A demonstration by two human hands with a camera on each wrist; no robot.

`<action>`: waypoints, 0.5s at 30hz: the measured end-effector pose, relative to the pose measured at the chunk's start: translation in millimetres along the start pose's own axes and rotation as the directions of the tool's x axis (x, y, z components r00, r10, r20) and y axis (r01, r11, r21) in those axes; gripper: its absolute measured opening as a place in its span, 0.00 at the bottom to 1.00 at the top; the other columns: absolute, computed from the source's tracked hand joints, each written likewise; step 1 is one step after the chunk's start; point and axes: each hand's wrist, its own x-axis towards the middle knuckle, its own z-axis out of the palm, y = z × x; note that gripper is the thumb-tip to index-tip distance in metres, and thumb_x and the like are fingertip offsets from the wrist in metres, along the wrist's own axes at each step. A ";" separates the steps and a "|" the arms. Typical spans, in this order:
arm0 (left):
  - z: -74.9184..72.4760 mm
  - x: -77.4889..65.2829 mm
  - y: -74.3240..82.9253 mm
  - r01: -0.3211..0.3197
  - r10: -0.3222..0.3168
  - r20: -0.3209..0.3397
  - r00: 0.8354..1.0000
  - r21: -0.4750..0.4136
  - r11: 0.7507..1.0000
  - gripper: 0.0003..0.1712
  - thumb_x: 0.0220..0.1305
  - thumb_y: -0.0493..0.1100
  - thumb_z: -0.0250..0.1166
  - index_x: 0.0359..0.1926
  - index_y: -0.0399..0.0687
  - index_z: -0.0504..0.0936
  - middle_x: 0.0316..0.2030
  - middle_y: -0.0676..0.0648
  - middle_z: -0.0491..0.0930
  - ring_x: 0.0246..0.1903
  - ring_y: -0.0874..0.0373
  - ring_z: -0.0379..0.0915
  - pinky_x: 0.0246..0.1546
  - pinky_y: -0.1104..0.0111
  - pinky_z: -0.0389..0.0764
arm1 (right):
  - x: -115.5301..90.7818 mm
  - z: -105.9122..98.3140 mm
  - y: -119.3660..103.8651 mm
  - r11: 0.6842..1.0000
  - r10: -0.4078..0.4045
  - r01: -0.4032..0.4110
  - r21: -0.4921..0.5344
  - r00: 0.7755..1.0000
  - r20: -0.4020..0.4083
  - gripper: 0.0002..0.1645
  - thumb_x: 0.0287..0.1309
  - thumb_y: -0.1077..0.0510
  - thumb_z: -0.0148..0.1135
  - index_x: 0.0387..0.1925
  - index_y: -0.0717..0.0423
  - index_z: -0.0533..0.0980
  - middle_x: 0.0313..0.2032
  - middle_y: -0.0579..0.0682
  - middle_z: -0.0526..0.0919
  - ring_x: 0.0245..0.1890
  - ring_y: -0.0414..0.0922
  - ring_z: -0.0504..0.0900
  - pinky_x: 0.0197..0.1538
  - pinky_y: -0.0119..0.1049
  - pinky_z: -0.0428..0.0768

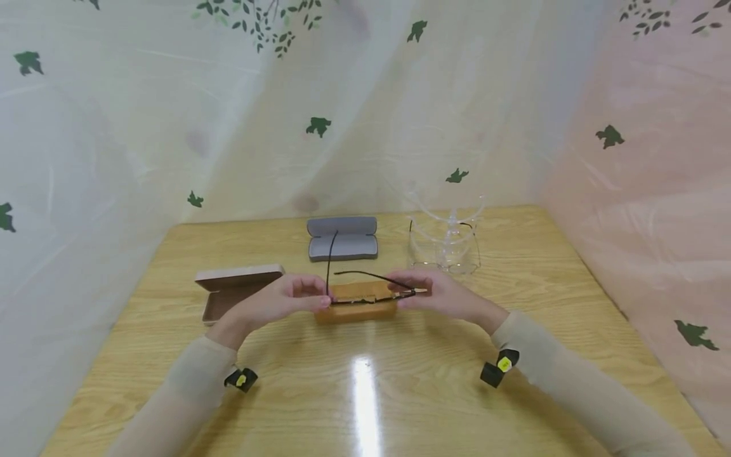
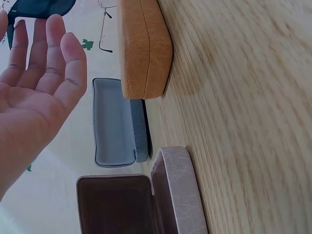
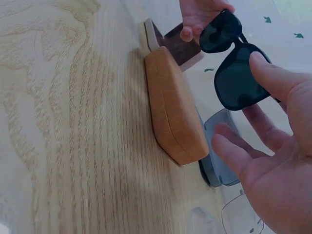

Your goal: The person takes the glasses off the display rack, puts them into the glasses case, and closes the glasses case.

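Observation:
A pair of dark sunglasses (image 3: 240,80) is held up between both hands, above a closed orange glasses case (image 1: 356,314). The left hand (image 1: 285,298) pinches one end of the frame between thumb and fingers. At the other end, the right hand (image 1: 448,295) grips the frame near the hinge, its thumb on the front by the lens in the right wrist view. Both temples stand unfolded and point away toward the back of the table. In the left wrist view, the left hand's thumb is mostly cut off by the picture edge.
An open grey-blue glasses case (image 1: 342,247) lies behind the orange one. To the left stands an open case with a dark brown inside (image 1: 231,301). At the back right, a clear display stand (image 1: 451,238) carries thin-rimmed glasses (image 1: 460,269). Patterned curtains (image 1: 365,95) surround the wooden table (image 1: 308,393).

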 end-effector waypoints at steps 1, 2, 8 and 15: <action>0.2 0.2 -0.2 0.000 0.000 -0.001 1.000 -0.002 1.000 0.17 0.73 0.45 0.64 0.50 0.33 0.78 0.51 0.26 0.76 0.54 0.30 0.72 0.59 0.44 0.73 | -0.9 0.2 0.2 1.000 -0.016 0.016 -0.008 1.000 0.009 0.31 0.65 0.65 0.67 0.67 0.67 0.70 0.61 0.69 0.76 0.62 0.63 0.76 0.61 0.38 0.78; 0.1 0.4 -0.5 0.000 0.000 -0.003 1.000 -0.001 1.000 0.16 0.73 0.45 0.64 0.49 0.35 0.79 0.51 0.26 0.77 0.54 0.30 0.72 0.59 0.45 0.74 | -1.8 0.2 1.0 0.999 -0.029 0.030 -0.021 0.999 0.016 0.29 0.66 0.65 0.66 0.67 0.67 0.71 0.60 0.69 0.76 0.61 0.63 0.76 0.60 0.38 0.78; 0.2 0.6 0.1 0.009 -0.009 -0.008 1.000 0.037 0.999 0.12 0.71 0.46 0.66 0.48 0.43 0.83 0.51 0.30 0.79 0.54 0.31 0.72 0.58 0.47 0.74 | -5.0 -0.8 0.8 0.993 -0.068 0.073 -0.088 0.996 0.065 0.24 0.69 0.63 0.64 0.64 0.63 0.75 0.58 0.66 0.78 0.55 0.58 0.80 0.53 0.39 0.81; 1.4 -1.3 3.3 0.031 -0.030 -0.017 0.999 0.048 0.998 0.13 0.70 0.48 0.67 0.49 0.45 0.84 0.49 0.39 0.83 0.55 0.34 0.74 0.59 0.49 0.74 | -6.7 -0.7 1.6 0.996 -0.078 0.082 -0.030 0.992 0.103 0.23 0.71 0.64 0.60 0.65 0.63 0.74 0.58 0.66 0.78 0.53 0.63 0.81 0.54 0.44 0.83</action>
